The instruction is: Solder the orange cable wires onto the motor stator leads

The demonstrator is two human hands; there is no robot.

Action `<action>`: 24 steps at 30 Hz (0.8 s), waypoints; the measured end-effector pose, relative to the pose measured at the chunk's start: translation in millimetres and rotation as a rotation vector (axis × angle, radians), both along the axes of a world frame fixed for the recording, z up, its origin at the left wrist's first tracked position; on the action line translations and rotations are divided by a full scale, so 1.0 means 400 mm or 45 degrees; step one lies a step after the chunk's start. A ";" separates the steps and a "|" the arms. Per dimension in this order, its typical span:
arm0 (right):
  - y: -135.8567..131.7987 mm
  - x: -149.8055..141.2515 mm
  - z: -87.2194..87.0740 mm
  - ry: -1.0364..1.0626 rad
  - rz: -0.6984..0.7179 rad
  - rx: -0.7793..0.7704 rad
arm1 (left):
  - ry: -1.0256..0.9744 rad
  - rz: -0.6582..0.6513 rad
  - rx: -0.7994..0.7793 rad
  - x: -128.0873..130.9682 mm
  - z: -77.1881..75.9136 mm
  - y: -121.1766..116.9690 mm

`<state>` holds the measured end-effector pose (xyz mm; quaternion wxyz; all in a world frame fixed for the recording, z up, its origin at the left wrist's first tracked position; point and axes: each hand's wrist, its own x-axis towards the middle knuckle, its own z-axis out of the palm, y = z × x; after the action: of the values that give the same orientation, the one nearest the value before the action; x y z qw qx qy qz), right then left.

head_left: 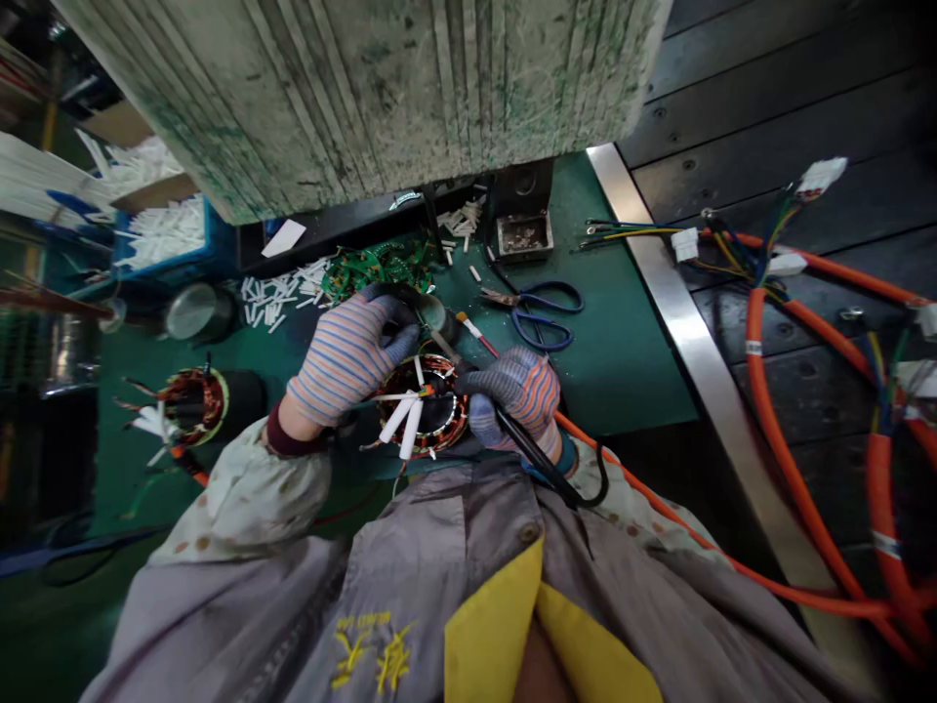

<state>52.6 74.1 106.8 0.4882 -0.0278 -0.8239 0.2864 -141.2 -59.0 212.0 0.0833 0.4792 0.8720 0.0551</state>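
Head view: the gloved right hand [521, 398] clenches a black soldering iron [531, 454], its long axis aimed up-left toward the copper-wound motor stator [423, 405], while the gloved left hand's [351, 351] curled fingers hide whatever they hold.

Striped, fuzzy knit cloth on the left glove [349, 351] and right glove [521, 391], with matt, rubbery fingertips. Glossy enamelled copper on the stator winding [450, 420]. Matt black plastic on the soldering iron handle [531, 451]. Smooth, matt green rubber on the bench mat [630, 371]. Brushed steel along the bench edge strip [692, 337]. Glossy orange plastic on the cable [757, 391]. Rough, flaking, stained paint on the overhead slab [351, 88].
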 end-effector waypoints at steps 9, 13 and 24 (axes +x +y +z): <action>-0.002 -0.007 0.006 0.004 -0.045 0.034 | -0.003 0.057 0.054 0.003 -0.015 -0.005; -0.002 -0.005 0.006 0.000 -0.034 0.040 | -0.131 0.057 0.129 -0.005 -0.011 -0.005; 0.000 0.001 -0.001 -0.020 -0.004 -0.001 | -0.160 0.028 0.127 -0.014 -0.006 -0.006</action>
<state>53.0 74.0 106.5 0.4820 -0.0316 -0.8276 0.2858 -146.7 -61.3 209.6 0.1134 0.4686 0.8665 0.1293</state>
